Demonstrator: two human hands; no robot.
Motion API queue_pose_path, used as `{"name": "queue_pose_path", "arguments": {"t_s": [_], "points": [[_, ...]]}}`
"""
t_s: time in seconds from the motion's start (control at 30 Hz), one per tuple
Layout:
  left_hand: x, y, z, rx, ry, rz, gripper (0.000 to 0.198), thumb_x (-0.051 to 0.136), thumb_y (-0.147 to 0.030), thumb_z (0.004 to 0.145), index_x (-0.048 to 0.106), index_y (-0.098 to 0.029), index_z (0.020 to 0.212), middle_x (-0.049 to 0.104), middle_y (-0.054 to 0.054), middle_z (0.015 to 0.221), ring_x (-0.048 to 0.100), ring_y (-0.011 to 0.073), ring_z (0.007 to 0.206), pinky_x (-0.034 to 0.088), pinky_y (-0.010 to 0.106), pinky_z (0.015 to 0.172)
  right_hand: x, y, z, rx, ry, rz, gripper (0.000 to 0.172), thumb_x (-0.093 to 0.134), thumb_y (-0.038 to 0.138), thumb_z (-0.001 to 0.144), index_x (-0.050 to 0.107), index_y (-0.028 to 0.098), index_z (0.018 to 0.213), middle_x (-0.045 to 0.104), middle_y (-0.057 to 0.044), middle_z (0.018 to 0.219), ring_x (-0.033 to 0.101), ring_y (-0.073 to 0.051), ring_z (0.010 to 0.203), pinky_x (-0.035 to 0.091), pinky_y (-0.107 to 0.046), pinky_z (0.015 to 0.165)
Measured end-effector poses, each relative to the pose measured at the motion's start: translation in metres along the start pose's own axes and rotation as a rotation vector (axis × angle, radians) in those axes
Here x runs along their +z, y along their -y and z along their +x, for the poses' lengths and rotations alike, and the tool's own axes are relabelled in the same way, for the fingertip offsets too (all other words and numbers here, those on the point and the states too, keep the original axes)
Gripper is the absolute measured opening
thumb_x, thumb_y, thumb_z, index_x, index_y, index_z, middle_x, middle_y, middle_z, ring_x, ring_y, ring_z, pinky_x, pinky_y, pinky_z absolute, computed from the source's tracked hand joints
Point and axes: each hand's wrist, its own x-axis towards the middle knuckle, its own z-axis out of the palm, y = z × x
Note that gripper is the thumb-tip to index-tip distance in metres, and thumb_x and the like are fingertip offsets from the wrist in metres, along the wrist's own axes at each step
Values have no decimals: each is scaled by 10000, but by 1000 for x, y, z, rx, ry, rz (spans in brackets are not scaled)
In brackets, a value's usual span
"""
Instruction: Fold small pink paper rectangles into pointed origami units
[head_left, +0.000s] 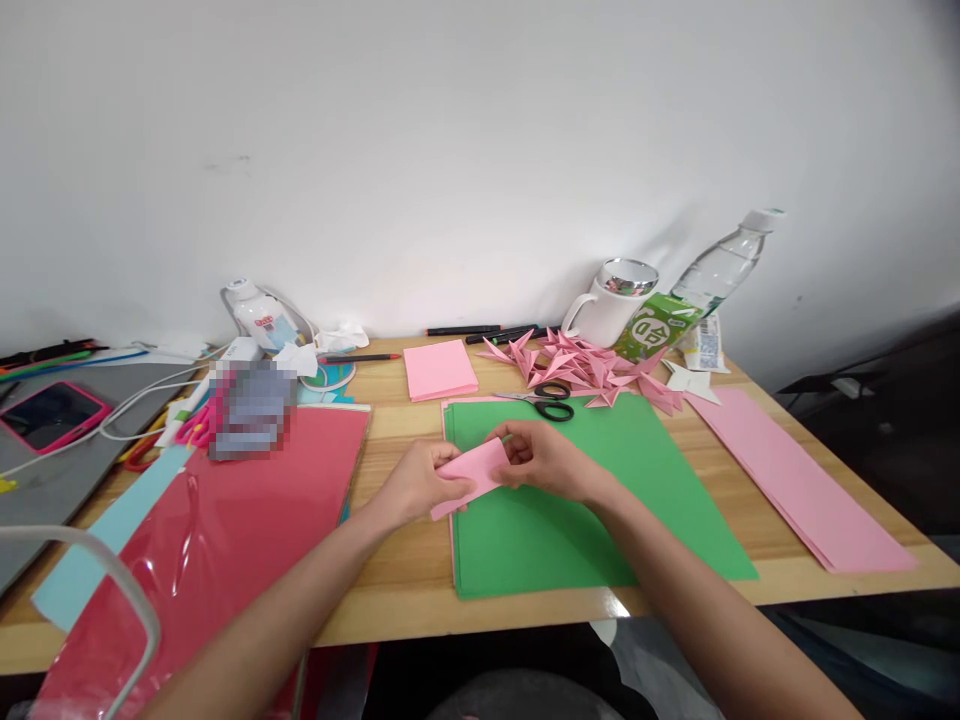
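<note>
A small pink piece of paper (474,474), which looks folded into a rectangle, is held above the left edge of a green paper stack (600,530). My left hand (420,482) grips its left end, thumb on top. At the right end, the thumb and fingers of my right hand (538,460) pinch the paper. Just beyond my right hand, black-handled scissors (553,400) lie on the far edge of the green stack. A pile of folded pink paper pieces (577,360) with pointed tips sits behind them. Square pink sheets (440,369) lie at the back middle.
Pink strips (802,480) lie at the right. A white mug (611,305), green carton (656,328) and tilted water bottle (724,265) stand by the wall. Red sheets in clear plastic (262,520), a white bottle (262,315) and a pink-cased phone (54,415) are at the left.
</note>
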Motion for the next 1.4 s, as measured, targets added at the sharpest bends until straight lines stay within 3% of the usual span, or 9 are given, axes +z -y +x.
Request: {"name": "queue_pose_path", "arguments": {"t_s": [0.33, 0.6, 0.73, 0.9, 1.03, 1.17, 1.4], "points": [[18, -17, 7, 85, -9, 312, 80, 586, -198, 621, 519, -166, 651, 576, -43, 529, 621, 157, 507, 366, 197, 389, -5, 1, -25, 57, -143, -87, 303, 613, 157, 612, 507, 168, 895, 571, 46, 582, 508, -101, 494, 372, -204, 473], [28, -16, 22, 105, -38, 628, 137, 663, -190, 580, 542, -163, 638, 537, -39, 545, 596, 177, 565, 347, 235, 473, 6, -12, -32, 59, -350, -549, 265, 569, 114, 650, 551, 167, 909, 565, 33, 587, 533, -126, 539, 350, -208, 501], [26, -18, 19, 151, -108, 826, 201, 707, -271, 590, 563, -174, 692, 525, -9, 598, 582, 227, 682, 356, 273, 564, 12, -9, -36, 48, -394, -713, 287, 578, 130, 698, 546, 153, 983, 608, -19, 744, 549, -135, 600, 378, -229, 573], [27, -16, 13, 256, -209, 990, 327, 711, -321, 647, 538, -172, 881, 539, 67, 874, 528, 278, 887, 376, 352, 729, 10, -1, -42, 151, -452, -925, 377, 657, 247, 716, 529, 157, 1059, 549, -103, 1011, 567, -160, 685, 397, -265, 622], [27, -2, 13, 450, -155, 975, 182, 626, -212, 739, 488, -178, 853, 509, 47, 884, 504, 215, 843, 377, 303, 698, 7, -3, -41, -72, -321, -936, 114, 587, 99, 748, 593, 175, 832, 575, -39, 848, 560, -156, 740, 393, -241, 648], [24, 7, 14, 468, -18, 828, 67, 550, -220, 808, 509, -182, 771, 515, 12, 807, 515, 171, 751, 365, 262, 628, 8, -6, -41, -265, -134, -868, 232, 452, 2, 795, 609, 169, 757, 588, -24, 809, 552, -127, 707, 389, -224, 653], [13, 17, 7, 674, 63, 750, 155, 489, -249, 874, 621, -174, 843, 524, 26, 829, 524, 149, 798, 413, 259, 720, 8, 2, -45, -232, -45, -961, 129, 475, 79, 844, 588, 138, 865, 562, -50, 837, 538, -139, 707, 399, -232, 648]]}}
